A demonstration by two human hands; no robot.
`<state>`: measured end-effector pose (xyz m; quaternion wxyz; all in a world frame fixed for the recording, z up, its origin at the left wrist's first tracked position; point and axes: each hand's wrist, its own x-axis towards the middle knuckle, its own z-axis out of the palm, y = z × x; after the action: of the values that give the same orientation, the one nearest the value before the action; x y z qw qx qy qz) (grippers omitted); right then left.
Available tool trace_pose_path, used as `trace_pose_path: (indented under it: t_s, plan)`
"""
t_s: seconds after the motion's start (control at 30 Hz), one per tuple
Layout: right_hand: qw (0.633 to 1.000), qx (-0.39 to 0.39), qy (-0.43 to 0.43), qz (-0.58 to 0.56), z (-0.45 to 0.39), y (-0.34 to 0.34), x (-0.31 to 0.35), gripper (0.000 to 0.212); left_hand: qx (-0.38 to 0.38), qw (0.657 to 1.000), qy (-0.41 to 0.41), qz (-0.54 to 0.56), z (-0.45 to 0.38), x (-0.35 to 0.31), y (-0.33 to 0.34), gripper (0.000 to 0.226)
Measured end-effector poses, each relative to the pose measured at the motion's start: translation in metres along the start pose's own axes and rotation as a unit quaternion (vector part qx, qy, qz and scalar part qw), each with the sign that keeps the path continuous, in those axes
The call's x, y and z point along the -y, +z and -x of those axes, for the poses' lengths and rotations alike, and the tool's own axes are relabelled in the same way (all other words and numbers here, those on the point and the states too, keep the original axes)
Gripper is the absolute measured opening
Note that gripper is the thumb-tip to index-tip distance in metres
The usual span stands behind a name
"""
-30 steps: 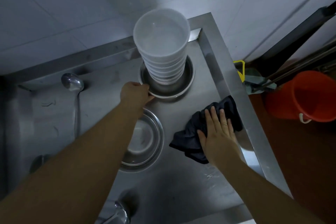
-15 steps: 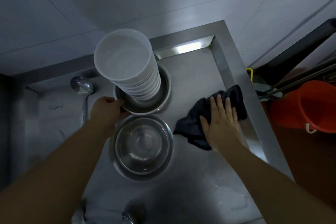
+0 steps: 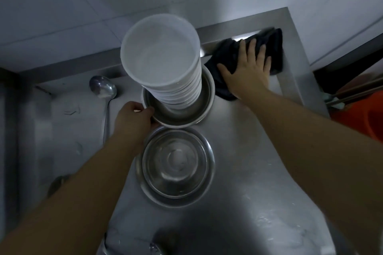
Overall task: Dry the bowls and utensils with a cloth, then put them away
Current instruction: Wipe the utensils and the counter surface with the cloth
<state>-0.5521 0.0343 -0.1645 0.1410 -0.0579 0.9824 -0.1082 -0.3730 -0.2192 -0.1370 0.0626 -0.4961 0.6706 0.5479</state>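
Note:
A tall stack of white bowls stands inside a steel bowl on the steel counter. My left hand grips that steel bowl's near left rim. Just in front of it sits a second, empty steel bowl. My right hand presses flat, fingers spread, on a dark cloth at the counter's back right corner. A steel ladle lies on the counter to the left, bowl end toward the wall.
A raised steel rim borders the counter at the back and right. Beyond the right edge stands an orange bucket with poles over it. Another utensil shows partly under my left forearm. Tiled wall lies behind.
My right hand has slid the cloth from the right edge to the back right corner. The stacked bowls with my left hand on the rim now stand left of where they were.

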Motion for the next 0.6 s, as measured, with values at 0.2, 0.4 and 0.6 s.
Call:
trace_pose_path:
  t_s: [0.2,0.4,0.6]
  plan:
    - [0.992,0.011,-0.119,0.044,0.07,0.012,-0.052,0.084,-0.019,1.0,0.009,-0.012,0.004,-0.004,0.006,0.012]
    - [0.994,-0.019,-0.068,0.079,0.169,0.033,-0.091,0.081,-0.018,0.998,0.011,-0.055,0.009,-0.017,0.024,0.012]
    - [0.993,-0.001,-0.058,0.1,0.253,0.048,-0.121,0.082,-0.025,0.999,0.024,0.013,0.019,-0.035,0.066,0.012]
